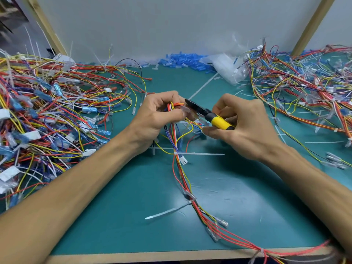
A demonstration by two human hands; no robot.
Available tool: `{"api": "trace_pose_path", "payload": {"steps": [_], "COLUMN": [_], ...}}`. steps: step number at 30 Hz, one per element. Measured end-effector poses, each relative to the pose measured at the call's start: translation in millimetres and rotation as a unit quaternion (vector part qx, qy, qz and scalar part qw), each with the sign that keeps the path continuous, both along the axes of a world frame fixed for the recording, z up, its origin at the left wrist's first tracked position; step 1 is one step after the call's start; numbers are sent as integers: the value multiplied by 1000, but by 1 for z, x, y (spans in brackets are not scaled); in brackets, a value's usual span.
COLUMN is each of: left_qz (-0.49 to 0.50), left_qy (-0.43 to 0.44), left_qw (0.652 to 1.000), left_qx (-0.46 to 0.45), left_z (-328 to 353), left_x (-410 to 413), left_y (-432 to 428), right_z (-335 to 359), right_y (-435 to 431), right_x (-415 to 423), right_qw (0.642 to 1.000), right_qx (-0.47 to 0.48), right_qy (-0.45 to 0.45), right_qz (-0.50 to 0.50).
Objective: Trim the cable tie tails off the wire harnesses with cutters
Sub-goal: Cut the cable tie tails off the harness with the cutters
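Observation:
My left hand [158, 113] grips the upper end of a multicoloured wire harness [187, 185], which trails down the green mat to the front edge. In my right hand [245, 126] I hold cutters [209, 116] with yellow-and-black handles. Their dark jaws point left and touch the bundle just beside my left fingers. A white cable tie tail [202, 92] runs up and to the right from the jaws. Two more white tails stick out of the harness lower down, one [202, 154] pointing right and one [167, 212] pointing left.
A large heap of harnesses [53, 115] fills the left of the mat, and another heap [304, 88] fills the right. Blue terminal sleeves [182, 60] and a clear plastic bag [226, 67] lie against the back wall. Cut white tails are scattered on the green mat [133, 216].

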State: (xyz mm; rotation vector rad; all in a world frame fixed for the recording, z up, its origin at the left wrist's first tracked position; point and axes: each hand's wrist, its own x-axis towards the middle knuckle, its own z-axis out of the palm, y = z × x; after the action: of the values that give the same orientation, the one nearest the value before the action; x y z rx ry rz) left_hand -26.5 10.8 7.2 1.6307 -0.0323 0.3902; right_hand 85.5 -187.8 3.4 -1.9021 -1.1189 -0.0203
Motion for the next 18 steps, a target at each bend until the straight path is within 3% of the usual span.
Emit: {"api": "trace_pose_path", "payload": {"steps": [6,11,15,18], "left_qz": [-52,-22,-39,-17], "left_qy": [51,40,35,33], "left_qw": [997,998,997,999], "left_qx": [-12,-33,-52,-6], "left_z": [3,1,4,4], "left_x": [-1,1,-1,-2], "left_y": [4,2,2,0], "right_z": [1,3,3,4], "right_y": [1,1,2,2], "right_x": [1,3,0,-3], "right_qw": [997,988,993,992], "right_qx": [-13,-5,-14,-6], "right_qy": [75,151,114,123], "right_qz": [7,20,7,10]}}
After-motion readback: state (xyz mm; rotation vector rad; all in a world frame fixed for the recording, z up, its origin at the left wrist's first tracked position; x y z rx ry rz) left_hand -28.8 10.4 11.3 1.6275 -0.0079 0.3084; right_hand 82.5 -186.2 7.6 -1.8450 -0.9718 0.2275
